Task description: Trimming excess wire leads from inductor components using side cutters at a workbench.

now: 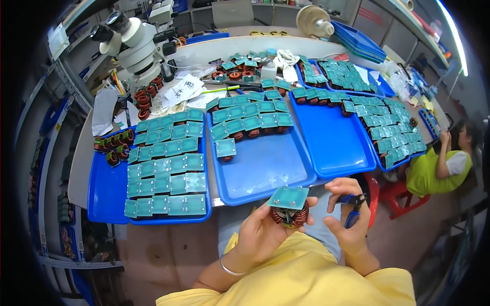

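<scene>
My left hand (258, 229) holds a copper-wound coil (289, 217) in front of my body, its fingers round the winding. A square green circuit board (288, 197) sits on top of the coil, slightly tilted. Just to the right, apart from the coil, my right hand (352, 237) holds blue-handled cutters (353, 208) against the palm. Its thumb and forefinger are spread toward the coil. Beyond my hands lies a blue tray (260, 173) with rows of similar board-topped coils at its far end and a single one (225, 148) at its left side.
Left, another blue tray (107, 188) holds board-topped coils and several bare ones. Further trays (337, 148) stand right, partly filled. A microscope (135, 46), papers (184, 89) and loose coils (144, 102) occupy the back left. A person in yellow-green (441, 171) sits at the right by a red stool (403, 201).
</scene>
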### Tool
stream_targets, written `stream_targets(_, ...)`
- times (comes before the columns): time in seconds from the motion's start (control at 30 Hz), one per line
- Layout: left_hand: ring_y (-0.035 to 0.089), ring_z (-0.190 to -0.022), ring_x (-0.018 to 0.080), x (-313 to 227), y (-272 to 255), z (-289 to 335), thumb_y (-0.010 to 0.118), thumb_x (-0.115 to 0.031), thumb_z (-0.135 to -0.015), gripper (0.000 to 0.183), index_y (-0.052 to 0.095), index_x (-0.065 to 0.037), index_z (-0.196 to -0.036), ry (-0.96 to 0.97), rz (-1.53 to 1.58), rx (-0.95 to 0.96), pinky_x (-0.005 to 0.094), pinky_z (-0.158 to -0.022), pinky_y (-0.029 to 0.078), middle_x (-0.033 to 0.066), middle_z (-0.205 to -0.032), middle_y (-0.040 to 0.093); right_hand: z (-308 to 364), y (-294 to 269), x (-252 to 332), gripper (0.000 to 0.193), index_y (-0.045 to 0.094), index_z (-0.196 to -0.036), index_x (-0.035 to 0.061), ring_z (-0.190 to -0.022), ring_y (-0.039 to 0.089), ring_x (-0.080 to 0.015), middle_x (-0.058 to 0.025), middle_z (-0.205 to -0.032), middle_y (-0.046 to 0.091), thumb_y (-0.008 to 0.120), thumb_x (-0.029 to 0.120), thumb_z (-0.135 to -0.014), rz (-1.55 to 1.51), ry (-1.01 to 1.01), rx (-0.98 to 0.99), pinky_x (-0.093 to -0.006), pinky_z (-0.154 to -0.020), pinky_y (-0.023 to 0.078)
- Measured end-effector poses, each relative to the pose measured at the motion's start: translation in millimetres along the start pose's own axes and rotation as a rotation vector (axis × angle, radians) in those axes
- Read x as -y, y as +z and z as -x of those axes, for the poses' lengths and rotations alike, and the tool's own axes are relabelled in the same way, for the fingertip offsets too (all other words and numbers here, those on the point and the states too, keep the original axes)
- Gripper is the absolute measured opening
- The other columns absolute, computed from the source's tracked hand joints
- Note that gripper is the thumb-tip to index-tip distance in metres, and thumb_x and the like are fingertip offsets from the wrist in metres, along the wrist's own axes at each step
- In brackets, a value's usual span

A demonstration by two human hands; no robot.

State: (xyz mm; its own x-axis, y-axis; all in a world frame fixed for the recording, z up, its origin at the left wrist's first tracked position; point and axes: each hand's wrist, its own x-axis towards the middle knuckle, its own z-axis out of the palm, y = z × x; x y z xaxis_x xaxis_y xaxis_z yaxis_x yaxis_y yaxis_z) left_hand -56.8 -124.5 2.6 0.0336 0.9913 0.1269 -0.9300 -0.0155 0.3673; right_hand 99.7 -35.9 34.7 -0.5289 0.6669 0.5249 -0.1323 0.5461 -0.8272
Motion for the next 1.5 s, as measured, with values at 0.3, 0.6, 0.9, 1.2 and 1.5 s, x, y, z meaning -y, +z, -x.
stream_targets(0.3,0.047,-0.067,0.0182,-4.9,-4.2,23.2,0.020,-0.031,-0.094,0.046,0.051,0.001,-0.108,-0.080,0.304,0.137,0.0241,-0.053,0.037,0.0120,-0.099,0.054,-2.6,26.0,20.3,0.042,0.052,-0.108,-0.0020,-0.080,0.049,-0.0137,-0.0134,-0.110,0.049,0.069,0.003,-0.069,0.018,0.052,0.111,-0.0235,-0.065,0.042)
stream_targets(0.6,0.044,-0.057,0.0155,-8.0,2.0,11.3,0.027,-0.035,-0.095,0.042,0.050,0.000,-0.099,-0.119,0.401,0.067,0.0228,-0.049,0.036,0.0123,-0.088,0.052,-6.8,14.3,8.3,0.039,0.052,-0.106,-0.0046,-0.080,0.049,-0.0148,-0.0150,-0.108,0.049,0.067,0.005,-0.071,-0.047,0.083,0.073,-0.0234,-0.064,0.042)
stream_targets(0.9,0.033,-0.034,0.0114,-3.2,-5.5,-27.8,0.040,-0.024,-0.093,0.023,0.042,-0.001,-0.091,-0.246,0.526,0.079,0.0200,-0.031,0.027,0.0112,-0.067,0.046,-45.6,-8.1,-8.6,0.042,0.052,-0.109,-0.0036,-0.071,0.046,-0.0109,-0.0139,-0.107,0.057,0.066,0.006,-0.070,-0.147,0.184,0.199,-0.0215,-0.062,0.039)
stream_targets(1.2,0.033,-0.028,0.0099,5.9,-16.3,-70.2,0.037,-0.021,-0.095,0.022,0.045,-0.001,-0.091,-0.430,0.820,0.052,0.0207,-0.027,0.028,0.0097,-0.056,0.046,-98.2,-18.6,-50.9,0.047,0.054,-0.113,0.0009,-0.059,0.035,-0.0035,-0.0044,-0.100,0.063,0.070,0.009,-0.069,-0.380,0.489,0.476,-0.0174,-0.055,0.034)
stream_targets(1.5,0.042,-0.034,0.0108,11.1,-35.0,-103.7,0.042,-0.027,-0.092,0.025,0.049,-0.004,-0.098,-0.579,1.021,0.370,0.0224,-0.033,0.037,0.0090,-0.056,0.049,-109.9,-29.5,-72.3,0.051,0.054,-0.114,0.0010,-0.060,0.042,-0.0063,-0.0053,-0.101,0.062,0.073,0.014,-0.069,-0.341,0.604,0.460,-0.0186,-0.059,0.039)
